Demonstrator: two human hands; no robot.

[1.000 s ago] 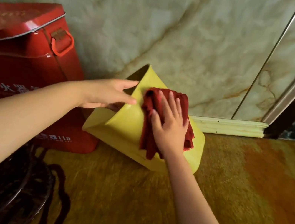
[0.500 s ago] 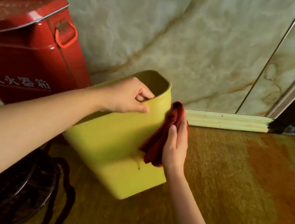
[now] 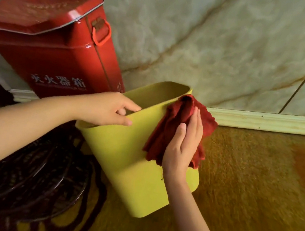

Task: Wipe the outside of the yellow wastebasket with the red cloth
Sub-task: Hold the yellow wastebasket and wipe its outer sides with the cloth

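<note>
The yellow wastebasket (image 3: 129, 164) stands tilted on the floor in the middle of the view, its opening facing up and away. My left hand (image 3: 108, 109) grips its near rim, thumb outside and fingers over the edge. My right hand (image 3: 182, 146) lies flat with fingers together, pressing the red cloth (image 3: 174, 123) against the basket's right side near the top corner. The cloth bunches up to the rim and hangs below my palm.
A red metal box (image 3: 57, 49) with a hinged lid and handle stands at the left against the marble wall (image 3: 221, 36). A dark wire rack with cords (image 3: 31, 185) sits at the lower left beside the basket. Brown-orange floor (image 3: 255, 193) spreads to the right, a pale baseboard (image 3: 264, 120) behind.
The basket has been turned from lying on its side to nearly upright. My left hand now grips the rim, and my right hand with the cloth has moved to the basket's right side.
</note>
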